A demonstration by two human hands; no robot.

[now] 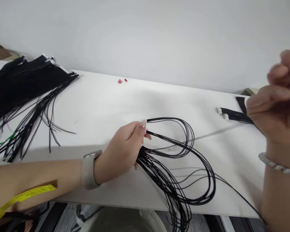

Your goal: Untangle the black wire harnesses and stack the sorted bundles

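Note:
Black wires (204, 161) with a white connector (145, 126) are gripped in my left hand (125, 145) over the middle of the white table. Some of them loop out to the right, while loose ends hang over the front edge. Raised at the right side is my right hand (275, 96), away from the bundle, with its fingers curled and slightly blurred. Whether those fingers hold anything cannot be made out. One long wire runs from the bundle toward the right forearm.
A large pile of black wires (26, 80) with white connectors covers the table's left. Small red pieces (120, 81) lie near the back edge. More wire bundles (235, 115) are at the right. Below the front edge stands an open bin (125, 220). A wall rises behind the table (99, 106).

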